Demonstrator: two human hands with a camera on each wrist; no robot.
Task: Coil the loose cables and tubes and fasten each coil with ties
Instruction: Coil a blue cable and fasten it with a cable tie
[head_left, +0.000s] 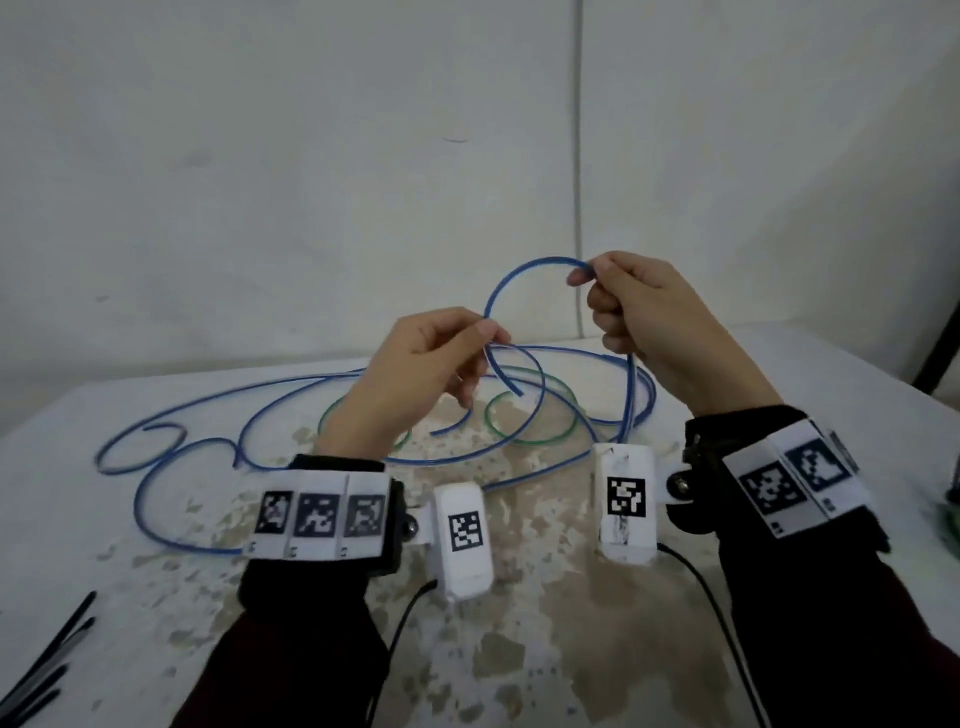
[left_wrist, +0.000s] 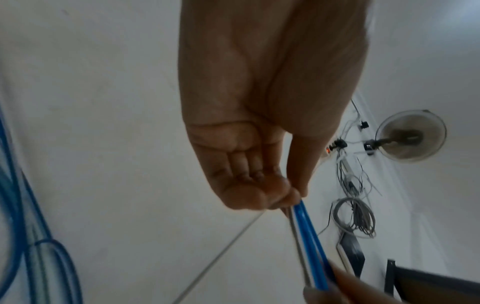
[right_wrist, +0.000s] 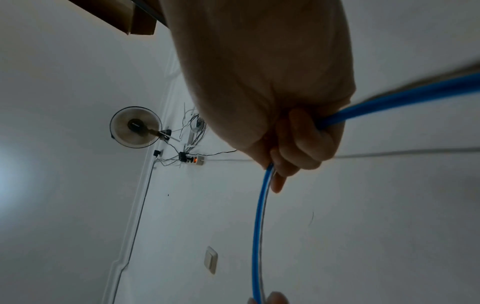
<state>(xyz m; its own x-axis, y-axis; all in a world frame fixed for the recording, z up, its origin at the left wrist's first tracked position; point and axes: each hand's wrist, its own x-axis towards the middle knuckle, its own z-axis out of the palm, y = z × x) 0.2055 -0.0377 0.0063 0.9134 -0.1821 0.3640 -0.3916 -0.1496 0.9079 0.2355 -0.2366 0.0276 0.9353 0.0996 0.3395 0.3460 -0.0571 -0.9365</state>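
A long blue tube arcs in the air between both hands above the table. My left hand pinches it near its free end, which hangs down past the fingers; the left wrist view shows the blue tube leaving my left hand. My right hand grips the blue tube in a fist at the top of the arc, and the right wrist view shows the blue tube passing through my right hand. The rest of the tube sprawls in loose loops on the table. A green tube lies curled under them.
Several black cable ties lie at the table's near left corner. A dark object shows at the right edge. The table's worn white top has peeled brown patches. A white wall stands close behind the far edge.
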